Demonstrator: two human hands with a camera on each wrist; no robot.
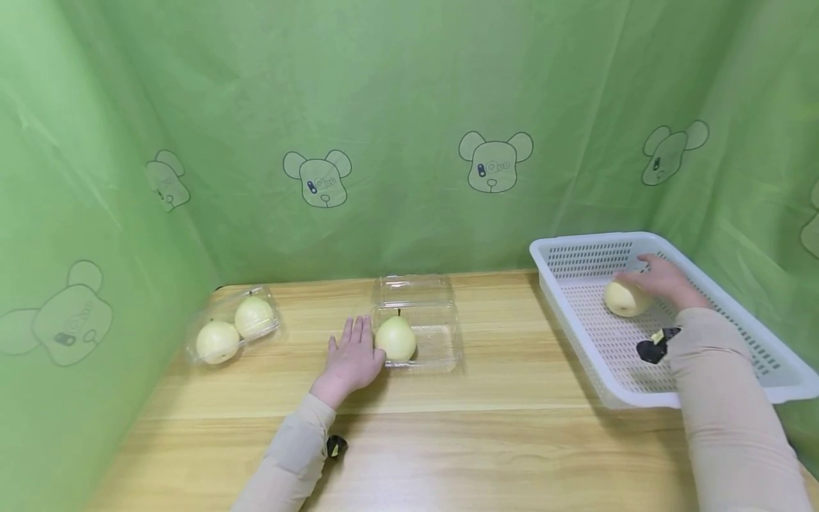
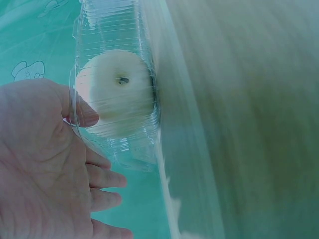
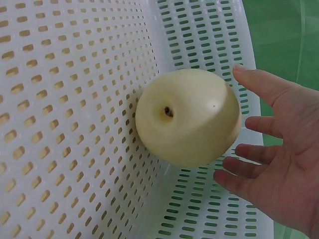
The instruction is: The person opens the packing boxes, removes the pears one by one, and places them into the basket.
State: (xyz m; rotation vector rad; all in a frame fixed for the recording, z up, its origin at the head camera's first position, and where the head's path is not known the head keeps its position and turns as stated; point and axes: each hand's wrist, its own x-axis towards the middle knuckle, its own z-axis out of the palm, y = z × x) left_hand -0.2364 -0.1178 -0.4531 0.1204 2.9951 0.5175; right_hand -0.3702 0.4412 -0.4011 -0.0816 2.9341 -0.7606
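A clear plastic clamshell box (image 1: 437, 343) stands with its lid raised, mid-table, holding one pale yellow-green pear (image 1: 395, 338) in its left half. At the box's left side lies my left hand (image 1: 353, 361), fingers straight, with the thumb at the box's edge. In the left wrist view that thumb (image 2: 85, 112) overlaps the clear wall in front of the pear (image 2: 117, 94). Over on the right, my right hand (image 1: 665, 279) reaches into a white perforated basket (image 1: 640, 400). Its fingers (image 3: 254, 153) are spread beside a single pear (image 3: 189, 117) on the basket floor.
Another clear box (image 1: 276, 313) sits at the far left of the wooden table (image 1: 499, 441), with two pears (image 1: 217, 342) inside. Green curtains (image 1: 409, 85) with bear-face prints hang behind and at both sides. The basket's right rim is close to the right curtain.
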